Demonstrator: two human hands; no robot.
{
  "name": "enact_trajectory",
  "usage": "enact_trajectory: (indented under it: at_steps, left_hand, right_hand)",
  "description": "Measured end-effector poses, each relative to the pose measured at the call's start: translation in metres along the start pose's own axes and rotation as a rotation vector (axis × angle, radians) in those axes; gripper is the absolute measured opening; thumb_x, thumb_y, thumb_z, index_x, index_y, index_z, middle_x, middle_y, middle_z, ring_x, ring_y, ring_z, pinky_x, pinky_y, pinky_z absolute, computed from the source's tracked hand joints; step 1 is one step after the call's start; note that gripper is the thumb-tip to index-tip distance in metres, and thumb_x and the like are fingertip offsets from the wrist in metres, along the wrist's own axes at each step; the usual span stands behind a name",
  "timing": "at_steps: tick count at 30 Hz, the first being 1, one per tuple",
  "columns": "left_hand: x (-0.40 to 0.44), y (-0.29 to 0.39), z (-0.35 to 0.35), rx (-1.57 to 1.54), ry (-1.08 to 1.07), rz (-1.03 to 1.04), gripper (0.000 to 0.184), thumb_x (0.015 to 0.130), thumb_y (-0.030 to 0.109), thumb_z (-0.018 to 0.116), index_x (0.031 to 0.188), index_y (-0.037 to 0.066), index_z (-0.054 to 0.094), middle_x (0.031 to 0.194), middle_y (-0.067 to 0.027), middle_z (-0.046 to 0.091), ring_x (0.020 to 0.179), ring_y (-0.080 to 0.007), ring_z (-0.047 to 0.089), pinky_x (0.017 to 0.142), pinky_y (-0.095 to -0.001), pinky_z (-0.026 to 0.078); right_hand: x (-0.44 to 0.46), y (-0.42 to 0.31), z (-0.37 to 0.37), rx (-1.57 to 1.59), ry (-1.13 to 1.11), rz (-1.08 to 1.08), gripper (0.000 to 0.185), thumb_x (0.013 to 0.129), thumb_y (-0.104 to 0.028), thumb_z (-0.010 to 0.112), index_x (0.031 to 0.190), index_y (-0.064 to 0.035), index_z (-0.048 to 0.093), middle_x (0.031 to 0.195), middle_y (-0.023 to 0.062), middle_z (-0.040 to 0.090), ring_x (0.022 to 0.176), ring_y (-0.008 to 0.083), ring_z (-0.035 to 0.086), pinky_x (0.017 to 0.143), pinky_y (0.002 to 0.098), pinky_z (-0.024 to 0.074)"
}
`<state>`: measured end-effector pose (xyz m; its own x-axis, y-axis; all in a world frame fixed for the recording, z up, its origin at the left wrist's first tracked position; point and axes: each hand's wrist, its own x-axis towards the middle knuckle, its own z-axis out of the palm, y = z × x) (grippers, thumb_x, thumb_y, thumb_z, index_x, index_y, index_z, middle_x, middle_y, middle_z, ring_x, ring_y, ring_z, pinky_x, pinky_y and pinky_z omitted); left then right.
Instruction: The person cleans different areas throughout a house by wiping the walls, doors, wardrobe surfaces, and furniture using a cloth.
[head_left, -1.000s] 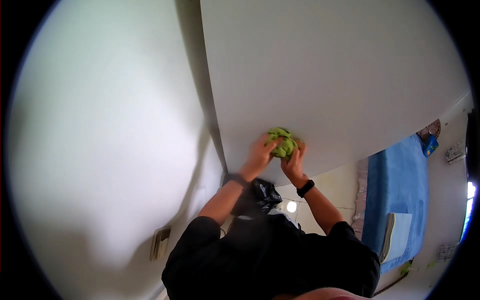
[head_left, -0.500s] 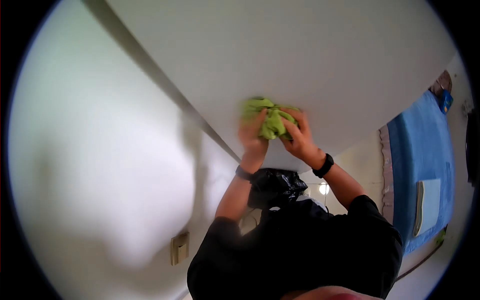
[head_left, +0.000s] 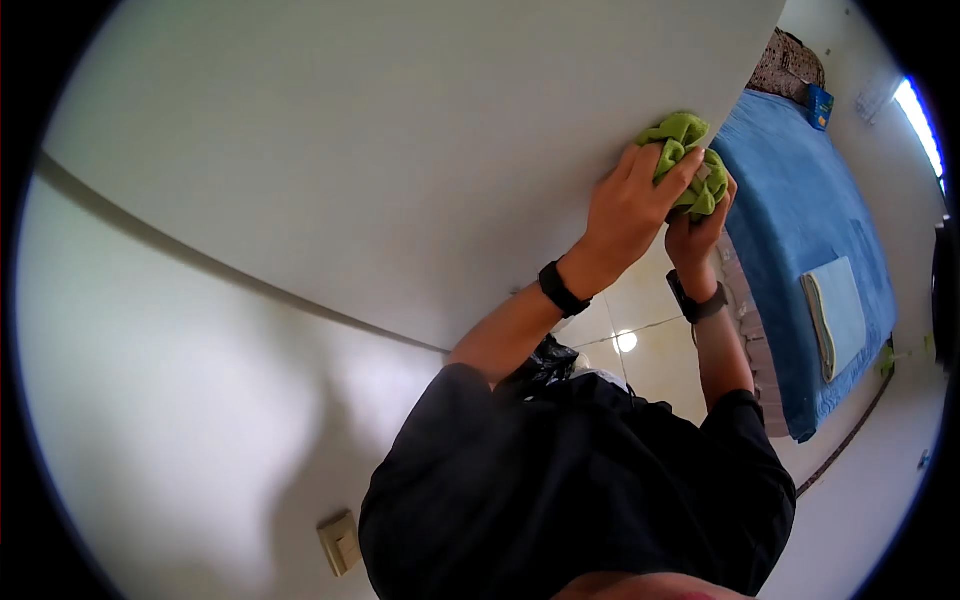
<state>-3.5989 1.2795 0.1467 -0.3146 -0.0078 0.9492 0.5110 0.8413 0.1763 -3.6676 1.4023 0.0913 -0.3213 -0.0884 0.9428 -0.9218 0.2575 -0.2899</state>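
Note:
A crumpled green cloth (head_left: pixel 705 185) is bunched at the right edge of a large, smooth grey-white panel (head_left: pixel 400 150). My left hand (head_left: pixel 632 205) grips the cloth from the left, its fingers curled over the folds. On the other side, my right hand (head_left: pixel 697 238) is closed around the cloth's lower right, partly hidden behind it and past the panel's edge. Both wrists wear dark bands.
To the right stands a bed with a blue cover (head_left: pixel 790 200) and a folded light-blue cloth (head_left: pixel 838 310) on it. A black plastic bag (head_left: pixel 545 362) lies below my arms on the tiled floor (head_left: pixel 650 355). A switch plate (head_left: pixel 340 543) is on the left wall.
Both hands and the green cloth have moved right, from the middle of the panel to its right edge. My view has turned, and more of the bed and floor shows.

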Motion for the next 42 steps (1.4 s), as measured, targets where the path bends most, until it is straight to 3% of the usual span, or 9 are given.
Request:
enact_trajectory:
  at_steps: [6,11,17,18,23,26,28,34,42]
  left_hand:
    - [-0.038,-0.003,0.009,0.014,-0.135,-0.031,0.053,0.071,0.005,0.065,0.122,0.016,0.06,0.09,-0.0079,0.053,0.079,-0.0247,0.056,0.063,-0.0338,0.049]
    - [-0.123,-0.021,0.0,0.057,-0.292,-0.102,0.052,0.072,0.006,0.065,0.123,0.016,0.06,0.089,-0.0063,0.054,0.079,-0.0239,0.056,0.063,-0.0337,0.049]
    - [-0.156,-0.045,-0.078,0.141,-0.254,-0.179,0.047,0.076,0.014,0.063,0.123,0.02,0.061,0.088,-0.0039,0.055,0.075,-0.0248,0.057,0.064,-0.0361,0.05]
    - [-0.146,-0.046,-0.099,0.194,-0.302,-0.216,0.052,0.072,0.011,0.069,0.123,0.02,0.061,0.092,-0.0065,0.058,0.076,-0.0266,0.058,0.065,-0.0368,0.05]
    - [-0.089,-0.048,-0.197,0.224,0.013,-0.28,0.064,0.059,0.002,0.077,0.12,0.017,0.063,0.104,-0.0129,0.061,0.086,-0.0305,0.061,0.071,-0.0379,0.052]
    - [-0.079,-0.06,-0.24,0.37,0.144,-0.276,0.044,0.073,-0.007,0.069,0.115,0.005,0.06,0.101,-0.0137,0.058,0.091,-0.0283,0.06,0.081,-0.0329,0.05]
    - [-0.091,-0.07,-0.257,0.351,0.242,-0.384,0.04,0.074,-0.006,0.067,0.111,0.006,0.062,0.104,-0.0126,0.059,0.091,-0.0284,0.06,0.078,-0.0341,0.05]
    - [-0.164,-0.086,-0.249,0.344,0.37,-0.675,0.034,0.077,-0.006,0.061,0.109,0.005,0.063,0.1,-0.012,0.059,0.091,-0.0272,0.06,0.077,-0.0339,0.05]
    - [-0.209,-0.068,-0.191,0.42,0.209,-0.776,0.031,0.075,-0.001,0.065,0.104,0.008,0.067,0.097,-0.0113,0.062,0.089,-0.0285,0.062,0.076,-0.0368,0.052]
  right_hand:
    - [-0.047,0.011,-0.001,-0.115,-0.049,0.015,0.034,0.08,0.003,0.051,0.114,0.0035,0.05,0.118,0.0234,0.05,0.11,0.0383,0.049,0.095,0.0426,0.04]
    - [-0.134,0.005,0.019,-0.005,-0.181,0.204,0.039,0.075,0.006,0.057,0.112,0.003,0.049,0.115,0.0232,0.05,0.106,0.0385,0.05,0.092,0.0428,0.0419]
    - [-0.124,-0.063,0.059,0.208,-0.331,0.199,0.049,0.064,0.013,0.058,0.112,0.0032,0.054,0.116,0.0215,0.05,0.105,0.0387,0.05,0.09,0.043,0.0439]
    - [-0.109,-0.075,0.066,0.242,-0.354,0.166,0.05,0.063,0.013,0.059,0.112,0.003,0.055,0.116,0.0211,0.05,0.105,0.0387,0.05,0.09,0.0429,0.0443]
    - [-0.02,-0.165,0.11,0.387,-0.388,0.013,0.055,0.063,0.008,0.065,0.116,-0.0049,0.059,0.116,0.0153,0.053,0.103,0.0359,0.052,0.078,0.0393,0.0505]
    - [-0.001,-0.209,0.142,0.439,-0.438,-0.019,0.053,0.068,0.002,0.065,0.119,-0.0109,0.059,0.117,0.0114,0.054,0.102,0.034,0.053,0.072,0.0384,0.0528]
    - [0.002,-0.226,0.16,0.46,-0.491,-0.045,0.051,0.071,0.0,0.063,0.12,-0.0133,0.059,0.117,0.0097,0.054,0.102,0.0333,0.053,0.071,0.0385,0.0535]
    - [-0.044,-0.223,0.179,0.473,-0.717,-0.07,0.047,0.075,-0.002,0.06,0.12,-0.0126,0.059,0.118,0.0086,0.053,0.104,0.0322,0.052,0.072,0.0387,0.0542]
    - [-0.085,-0.17,0.143,0.378,-0.819,-0.02,0.039,0.076,-0.004,0.059,0.115,-0.0084,0.06,0.119,0.0098,0.052,0.108,0.0305,0.051,0.081,0.0397,0.0528]
